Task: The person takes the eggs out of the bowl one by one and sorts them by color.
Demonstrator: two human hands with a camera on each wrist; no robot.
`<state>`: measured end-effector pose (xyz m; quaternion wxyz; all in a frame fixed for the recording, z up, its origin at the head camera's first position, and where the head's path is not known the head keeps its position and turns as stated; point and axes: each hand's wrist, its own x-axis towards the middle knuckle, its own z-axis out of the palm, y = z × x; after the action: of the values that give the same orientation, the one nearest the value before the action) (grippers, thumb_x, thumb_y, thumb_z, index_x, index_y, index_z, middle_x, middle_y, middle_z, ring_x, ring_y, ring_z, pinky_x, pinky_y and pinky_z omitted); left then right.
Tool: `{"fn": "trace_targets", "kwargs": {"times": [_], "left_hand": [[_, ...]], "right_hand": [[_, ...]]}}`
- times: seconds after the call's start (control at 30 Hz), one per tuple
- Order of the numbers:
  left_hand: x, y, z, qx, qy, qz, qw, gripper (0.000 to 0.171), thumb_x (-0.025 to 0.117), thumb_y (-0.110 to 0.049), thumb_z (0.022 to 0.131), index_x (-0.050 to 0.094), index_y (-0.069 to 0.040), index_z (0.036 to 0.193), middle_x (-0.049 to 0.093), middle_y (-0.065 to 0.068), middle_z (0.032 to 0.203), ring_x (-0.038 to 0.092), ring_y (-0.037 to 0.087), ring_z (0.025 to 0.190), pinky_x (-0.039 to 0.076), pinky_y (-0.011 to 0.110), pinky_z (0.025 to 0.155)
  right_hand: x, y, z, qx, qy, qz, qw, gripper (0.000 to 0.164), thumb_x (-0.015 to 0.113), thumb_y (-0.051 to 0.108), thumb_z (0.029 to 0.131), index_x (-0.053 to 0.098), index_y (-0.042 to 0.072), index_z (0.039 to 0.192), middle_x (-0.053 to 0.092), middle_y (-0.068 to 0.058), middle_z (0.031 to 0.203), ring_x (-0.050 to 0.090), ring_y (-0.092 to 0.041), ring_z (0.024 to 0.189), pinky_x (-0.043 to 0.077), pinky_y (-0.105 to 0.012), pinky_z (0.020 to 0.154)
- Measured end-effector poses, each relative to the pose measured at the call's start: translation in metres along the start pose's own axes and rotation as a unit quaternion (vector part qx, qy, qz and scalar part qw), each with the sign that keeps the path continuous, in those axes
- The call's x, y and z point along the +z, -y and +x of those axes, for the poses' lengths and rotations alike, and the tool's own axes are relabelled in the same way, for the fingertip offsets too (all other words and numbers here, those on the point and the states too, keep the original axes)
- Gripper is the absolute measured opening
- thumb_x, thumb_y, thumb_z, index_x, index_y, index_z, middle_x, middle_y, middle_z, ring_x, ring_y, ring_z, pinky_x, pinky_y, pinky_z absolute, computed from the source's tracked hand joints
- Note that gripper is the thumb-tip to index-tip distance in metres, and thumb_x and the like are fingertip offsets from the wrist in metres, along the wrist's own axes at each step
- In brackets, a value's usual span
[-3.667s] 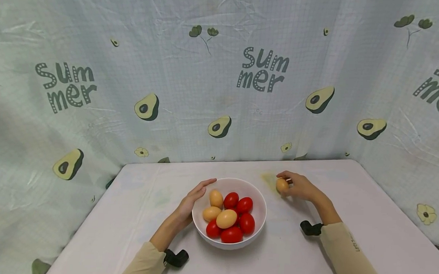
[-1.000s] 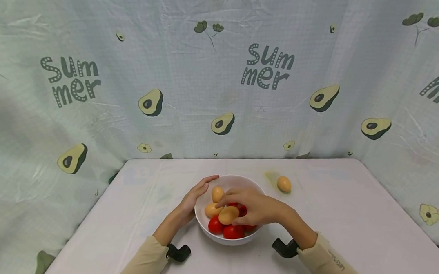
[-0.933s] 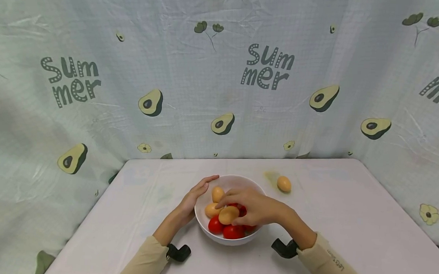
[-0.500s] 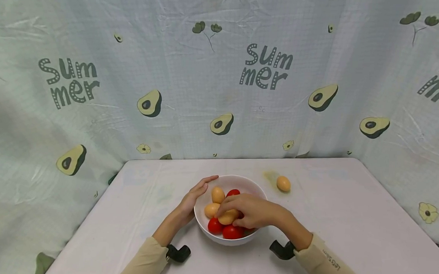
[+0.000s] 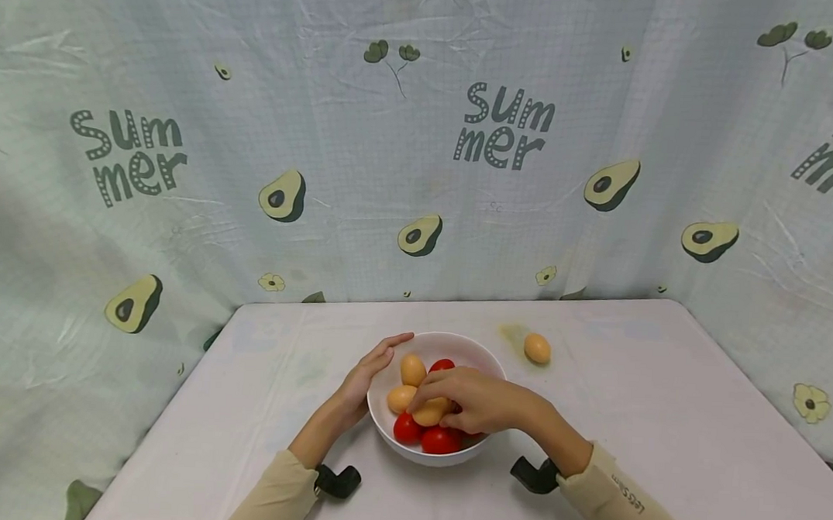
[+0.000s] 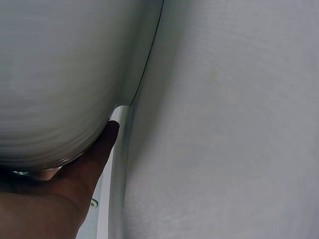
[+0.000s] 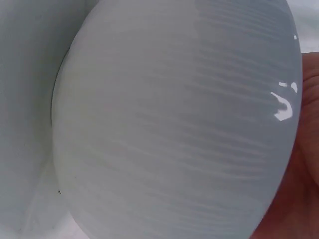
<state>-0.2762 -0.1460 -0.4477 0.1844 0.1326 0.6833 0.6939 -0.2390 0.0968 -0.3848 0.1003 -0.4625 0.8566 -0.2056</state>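
A white bowl (image 5: 436,459) stands on the table, holding brown eggs and several glossy red egg-shaped pieces (image 5: 440,439). My left hand (image 5: 357,383) rests along the bowl's left side, fingers extended; in the left wrist view the hand (image 6: 75,189) lies against the outer wall. Reaching in over the rim, my right hand (image 5: 476,398) pinches a brown egg (image 5: 429,412) between thumb and fingers, and hides some of the red pieces. Two other brown eggs, one upright (image 5: 412,370) and one lying (image 5: 400,399), sit at the bowl's left. The right wrist view shows mostly the bowl's outside (image 7: 174,124).
One brown egg (image 5: 537,348) lies on the table (image 5: 592,392) at the back right, beside a yellowish stain (image 5: 514,336). Behind the table hangs a printed cloth (image 5: 352,133) with avocados. A black wrist mount (image 5: 535,475) sits below my right wrist.
My right hand has let go of an egg at the back right and come back to the bowl. Over the last second its fingers closed further round another egg. The left hand stays put.
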Motion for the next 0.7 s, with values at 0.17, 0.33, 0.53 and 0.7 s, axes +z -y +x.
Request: {"fn": "trace_targets", "kwargs": {"times": [0.17,0.33,0.53,0.7], "left_hand": [[0.000,0.000,0.000,0.003,0.004,0.000,1.0000,0.049,0.029,-0.034,0.112,0.038,-0.024,0.160,0.031,0.002,0.169,0.034,0.027,0.154,0.027,0.043,0.128],[-0.001,0.000,0.000,0.006,0.011,0.000,0.9999,0.049,0.028,-0.034,0.113,0.037,-0.025,0.160,0.031,0.002,0.169,0.034,0.026,0.153,0.030,0.038,0.127],[-0.002,0.001,-0.001,0.006,0.013,-0.001,0.9999,0.049,0.028,-0.035,0.113,0.037,-0.025,0.160,0.032,0.002,0.168,0.035,0.025,0.152,0.034,0.033,0.125],[-0.001,0.001,0.000,0.004,0.008,-0.003,1.0000,0.049,0.028,-0.035,0.113,0.038,-0.025,0.160,0.033,0.002,0.168,0.036,0.025,0.152,0.035,0.032,0.124]], "right_hand": [[-0.002,0.000,-0.002,0.008,-0.007,-0.003,1.000,0.038,0.074,0.009,0.093,0.070,0.027,0.126,0.068,0.017,0.126,0.058,-0.006,0.116,0.051,-0.034,0.108],[-0.007,0.001,-0.004,0.000,-0.018,-0.003,1.000,0.039,0.075,0.009,0.093,0.070,0.026,0.127,0.069,0.014,0.125,0.058,-0.010,0.118,0.051,-0.034,0.108],[-0.012,-0.002,-0.006,-0.019,-0.038,-0.003,0.999,0.036,0.077,0.011,0.092,0.069,0.023,0.126,0.068,0.011,0.124,0.059,-0.009,0.117,0.051,-0.032,0.107],[-0.016,-0.003,-0.010,-0.014,-0.052,0.002,0.999,0.037,0.079,0.014,0.091,0.068,0.022,0.126,0.068,0.011,0.122,0.058,-0.006,0.111,0.053,-0.031,0.103]]}}
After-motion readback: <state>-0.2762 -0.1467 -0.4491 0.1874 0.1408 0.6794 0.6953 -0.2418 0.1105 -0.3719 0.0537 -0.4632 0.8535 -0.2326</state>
